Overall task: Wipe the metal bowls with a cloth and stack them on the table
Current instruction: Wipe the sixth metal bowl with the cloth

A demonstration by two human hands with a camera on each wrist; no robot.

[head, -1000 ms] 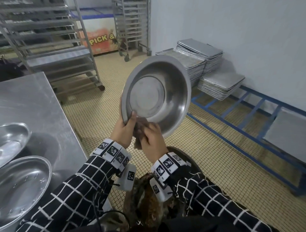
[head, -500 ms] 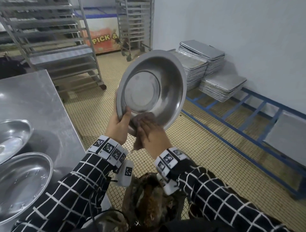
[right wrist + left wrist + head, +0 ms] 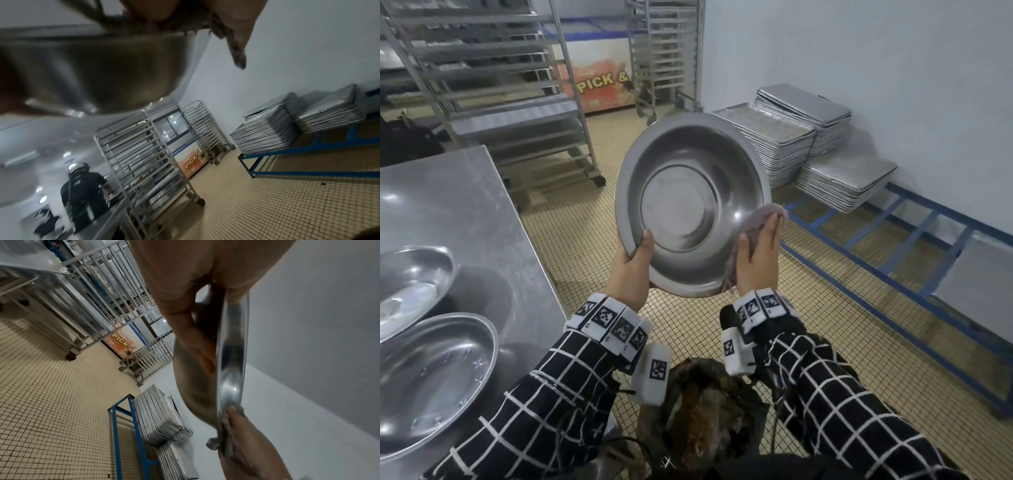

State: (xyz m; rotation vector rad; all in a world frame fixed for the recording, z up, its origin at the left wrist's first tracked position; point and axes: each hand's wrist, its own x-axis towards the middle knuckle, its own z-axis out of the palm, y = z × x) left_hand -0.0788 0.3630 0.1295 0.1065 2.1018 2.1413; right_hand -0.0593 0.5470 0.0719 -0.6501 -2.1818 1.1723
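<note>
The left hand (image 3: 631,270) pinches the tilted bowl (image 3: 690,205) by its near rim, while opposite that grip the right hand (image 3: 758,255) presses the cloth (image 3: 763,214) flat-fingered against the rim.

The held bowl (image 3: 693,205) hangs between table (image 3: 458,205) on the left and stacked trays (image 3: 825,150) on the right.

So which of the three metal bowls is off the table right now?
The tilted bowl gripped by the left hand, cloth pressed on its right rim; the other two bowls rest on the table.
</note>
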